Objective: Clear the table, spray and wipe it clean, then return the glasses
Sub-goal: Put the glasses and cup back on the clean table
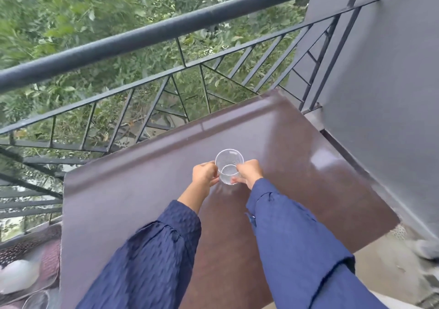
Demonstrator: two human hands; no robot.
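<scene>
One glass (229, 167) stands upright at mid-frame, near the centre of the brown surface (297, 154). Whether its base touches the surface or sits just above it cannot be confirmed. The left hand (205, 174) grips its left side with curled fingers. The right hand (249, 173) grips the right side likewise, fingertips near the base.

Two hands on one small clear glass suggest care to set it square and steady (the surface shines, possibly damp, so a slip is plausible). The position, well apart from the edge along the rail (166, 30) in the upper frame and from the wall (392, 82) at right, guards against a fall.

Judged stage: return of the glasses, the sheen being consistent with wiping. A second glass (35, 300) shows at the lower left corner, off the surface, presumably awaiting its turn.
</scene>
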